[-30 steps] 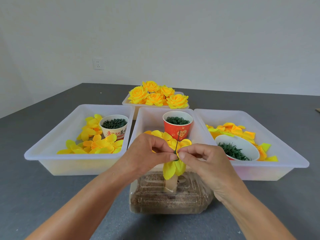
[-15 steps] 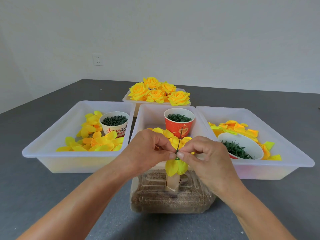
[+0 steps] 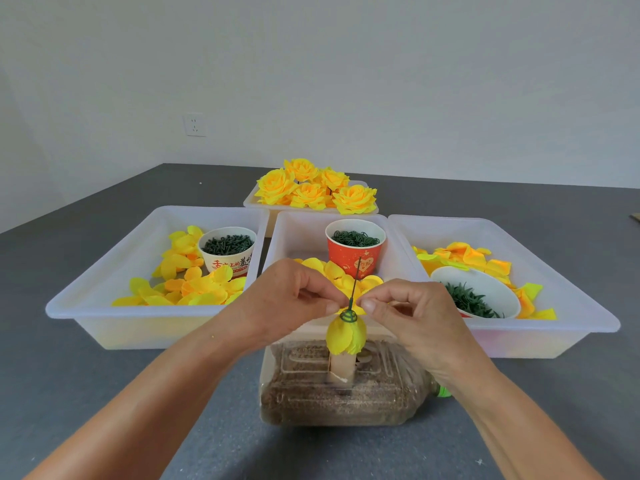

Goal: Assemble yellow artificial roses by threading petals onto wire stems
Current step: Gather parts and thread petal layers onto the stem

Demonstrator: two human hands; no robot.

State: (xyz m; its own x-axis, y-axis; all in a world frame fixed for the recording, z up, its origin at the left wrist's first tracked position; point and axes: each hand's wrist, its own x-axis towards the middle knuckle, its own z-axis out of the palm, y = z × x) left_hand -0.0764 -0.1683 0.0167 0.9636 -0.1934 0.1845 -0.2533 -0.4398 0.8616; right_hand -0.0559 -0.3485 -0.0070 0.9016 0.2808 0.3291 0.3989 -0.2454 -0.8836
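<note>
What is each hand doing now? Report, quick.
Left hand: grip pinched on the thin green wire stem.
Right hand: grip pinched on the same stem, above the yellow fabric petals.

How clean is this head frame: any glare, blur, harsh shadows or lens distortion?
Head view: soft, even light and only faint shadows under the white trays; no strong glare. Wide-angle bending curves the table's far edge and stretches the forearms. The left hand, right hand and thin wire stem look sharp; the finished roses look slightly softer.
</note>
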